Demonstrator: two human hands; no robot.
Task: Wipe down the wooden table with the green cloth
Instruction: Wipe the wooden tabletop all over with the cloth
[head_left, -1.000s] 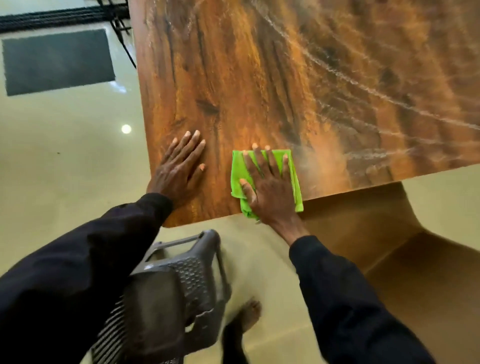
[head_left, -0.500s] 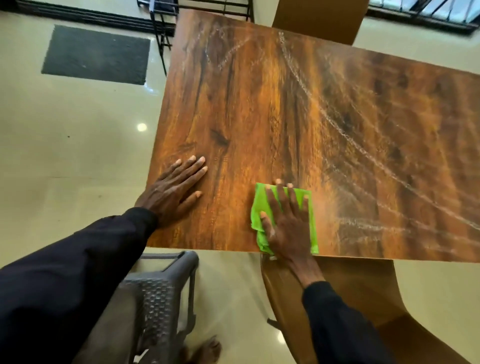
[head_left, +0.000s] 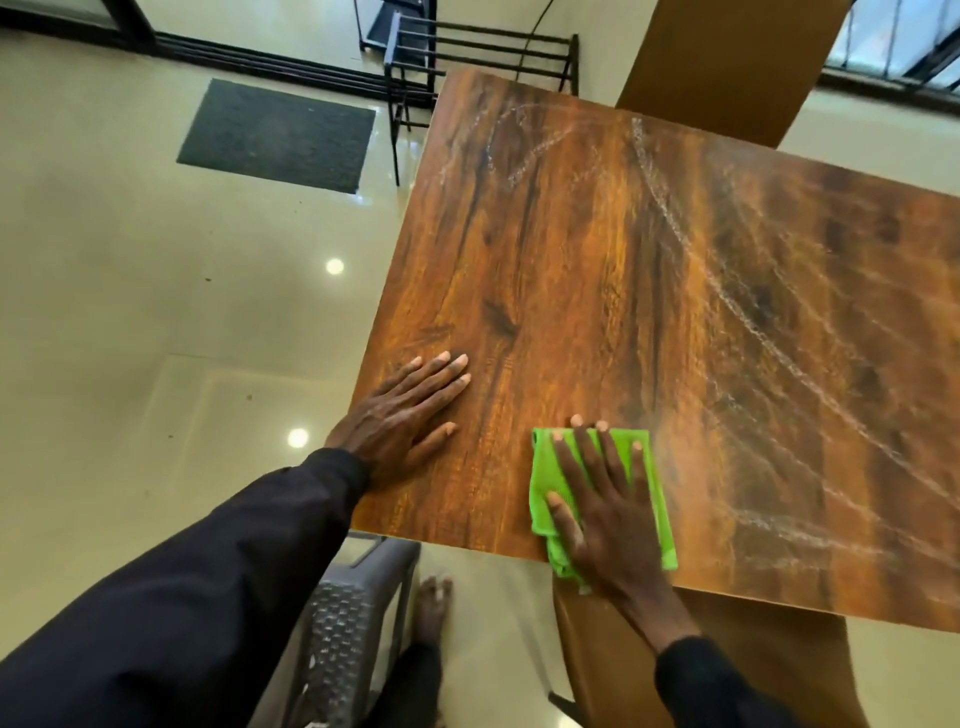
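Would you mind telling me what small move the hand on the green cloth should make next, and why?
Probably slide the right hand and green cloth rightward along the near edge of the wooden table: whitish streaks cover that side, and the left hand lies flat, apart from the cloth.

Colours/patterns, table scene
wooden table (head_left: 623, 312) orange-brown w/ dark grain streaks + whitish smear arcs; cloth (head_left: 543, 467) bright green; sleeves (head_left: 182, 597) black; floor (head_left: 104, 312) glossy cream; mat (head_left: 275, 135) dk grey; plastic chair (head_left: 337, 623) grey, woven-look.

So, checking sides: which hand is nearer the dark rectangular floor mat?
Left: left hand rests on wooden table's edge toward the mat; right hand, on green cloth, lies farther.
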